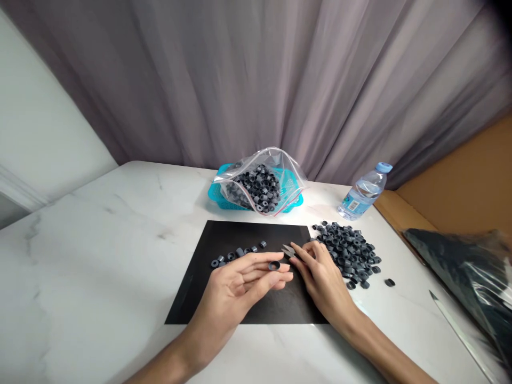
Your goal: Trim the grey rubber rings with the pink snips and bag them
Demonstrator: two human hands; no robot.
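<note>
My left hand (pixel 240 282) rests palm up over a black mat (pixel 224 240), pinching a small dark grey rubber ring (pixel 274 265) between thumb and fingertips. My right hand (pixel 320 274) lies beside it on the mat's right edge, fingers closed round small metal snips (pixel 288 250) whose tips point left. A short row of several grey rings (pixel 238 254) lies on the mat just beyond my left hand. A pile of the same rings (pixel 348 250) sits on the white table right of my right hand.
A clear zip bag of rings (pixel 260 184) lies in a turquoise basket (pixel 294 201) behind the mat. A water bottle (pixel 364 192) stands at the back right. A dark plastic bag (pixel 472 266) and cardboard (pixel 472 181) lie at the right; a stray ring (pixel 390 282) sits nearby.
</note>
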